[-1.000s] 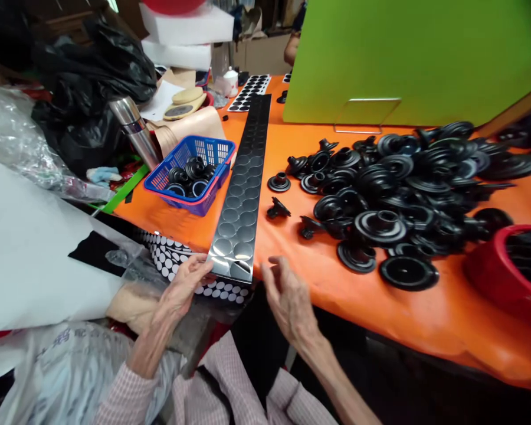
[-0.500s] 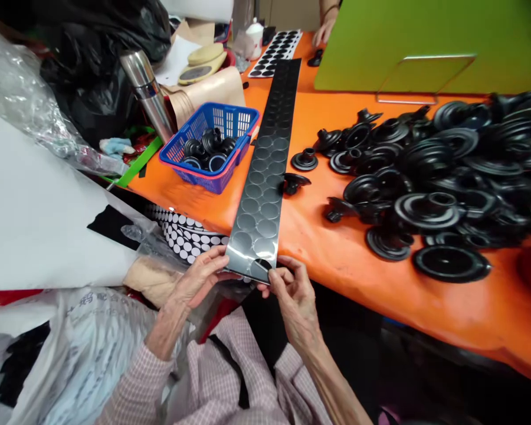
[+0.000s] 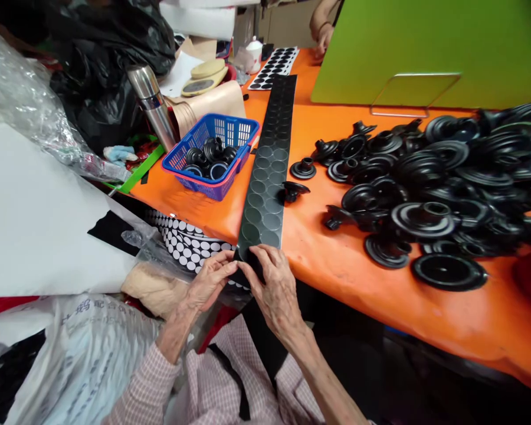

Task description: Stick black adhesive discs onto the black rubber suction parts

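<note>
A long dark strip of round stickers (image 3: 265, 171) runs away from me over the orange table, its near end hanging at the table edge. My left hand (image 3: 212, 282) pinches the left corner of that near end. Just right of it, my right hand (image 3: 277, 289) lies over the end of the strip, thumb and fingers closed at the same corner; the fingertips hide whether a single sticker is between them. One black rubber suction-cup-like part (image 3: 294, 191) lies against the strip's right edge, and another such part (image 3: 303, 169) sits just beyond it.
A big heap of black rubber parts (image 3: 425, 171) covers the table's right side. A blue basket (image 3: 243, 154) with several parts stands left of the strip, near a steel flask (image 3: 153, 106). Behind are a green board (image 3: 425, 47) and another person's hand (image 3: 324, 40).
My right hand has moved left from the strip's right corner, across its near end, to meet my left hand. The strip's near end now looks bent and is mostly covered.
</note>
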A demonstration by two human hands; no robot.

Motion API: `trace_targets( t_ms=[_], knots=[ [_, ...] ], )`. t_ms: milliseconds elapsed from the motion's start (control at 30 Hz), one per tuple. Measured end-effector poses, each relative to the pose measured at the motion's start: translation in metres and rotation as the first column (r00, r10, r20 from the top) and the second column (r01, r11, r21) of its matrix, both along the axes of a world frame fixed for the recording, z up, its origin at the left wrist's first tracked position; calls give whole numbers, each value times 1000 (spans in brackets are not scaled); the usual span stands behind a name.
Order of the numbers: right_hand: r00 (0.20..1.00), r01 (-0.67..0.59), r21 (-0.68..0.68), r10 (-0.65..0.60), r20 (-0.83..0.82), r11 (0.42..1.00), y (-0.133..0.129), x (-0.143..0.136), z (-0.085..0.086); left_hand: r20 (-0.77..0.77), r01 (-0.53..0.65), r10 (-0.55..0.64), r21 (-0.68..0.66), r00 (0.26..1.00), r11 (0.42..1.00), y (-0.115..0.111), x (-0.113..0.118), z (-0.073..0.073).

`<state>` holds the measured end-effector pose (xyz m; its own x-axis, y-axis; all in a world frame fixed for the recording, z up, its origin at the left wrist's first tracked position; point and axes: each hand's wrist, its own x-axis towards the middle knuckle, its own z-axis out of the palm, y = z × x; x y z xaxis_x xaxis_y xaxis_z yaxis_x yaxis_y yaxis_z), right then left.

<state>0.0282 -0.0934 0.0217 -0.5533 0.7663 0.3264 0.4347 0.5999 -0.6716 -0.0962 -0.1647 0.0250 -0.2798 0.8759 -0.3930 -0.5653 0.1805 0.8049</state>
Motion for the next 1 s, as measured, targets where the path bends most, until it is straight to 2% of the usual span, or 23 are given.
trace_targets(
  t_ms=[133, 200, 267, 333, 400, 433, 467, 500, 567, 600, 633, 700, 767, 833, 900, 933, 967, 1000],
  knots=[
    [1000, -7, 8, 7, 8, 1000, 1, -1, 3, -68, 39, -39, -1, 997, 999, 3, 0, 3],
    [999, -4, -18, 3, -45, 1000, 5, 1, 4, -139, 60, -63, -27, 988, 998, 2, -2, 4],
    [989, 61, -60, -69, -134, 996, 11, 6, 5, -230, 79, -98, -88, 968, 993, -1, -7, 6],
    [966, 146, -77, -159, -205, 986, 16, 13, 7, -430, 9, -88, -182, 898, 983, -4, -13, 11],
    [953, 173, -48, -180, -245, 984, 16, 18, 9, -667, -133, -47, -216, 743, 967, -4, -16, 22],
    [953, 154, -20, -154, -260, 988, 14, 19, 11, -736, -157, -48, -206, 675, 966, -2, -17, 29],
    [955, 118, 8, -111, -274, 993, 11, 19, 12, -757, -131, -67, -198, 650, 971, 1, -16, 37],
    [956, 74, 27, -63, -288, 997, 8, 18, 13, -729, -59, -109, -202, 676, 978, 6, -15, 44],
    [947, -17, 23, 24, -321, 1000, 3, 15, 16, -579, 135, -236, -212, 780, 968, 19, -9, 58],
    [938, -55, -12, 48, -343, 998, 2, 14, 17, -511, 190, -273, -210, 815, 959, 26, -6, 63],
    [926, -79, -78, 44, -374, 994, 3, 15, 19, -466, 211, -286, -207, 837, 955, 33, -3, 67],
    [896, -79, -289, -60, -441, 954, 10, 18, 22, -449, 238, -305, -201, 840, 950, 46, 4, 72],
    [848, -48, -511, -235, -475, 858, 20, 24, 25, -506, 332, -396, -216, 766, 918, 61, 10, 77],
    [788, -16, -633, -379, -484, 774, 31, 30, 28, -629, 402, -468, -257, 620, 879, 80, 13, 82],
    [738, 14, -654, -449, -503, 756, 39, 36, 30, -753, 316, -407, -274, 517, 908, 108, 13, 85],
    [725, 23, -651, -460, -512, 759, 41, 39, 31, -796, 228, -337, -253, 504, 940, 125, 12, 86],
    [727, 21, -644, -454, -516, 765, 42, 43, 32, -801, 154, -287, -242, 526, 958, 143, 10, 86],
    [738, 10, -632, -432, -518, 775, 43, 48, 32, -791, 137, -283, -249, 543, 959, 161, 7, 83]
  ],
)
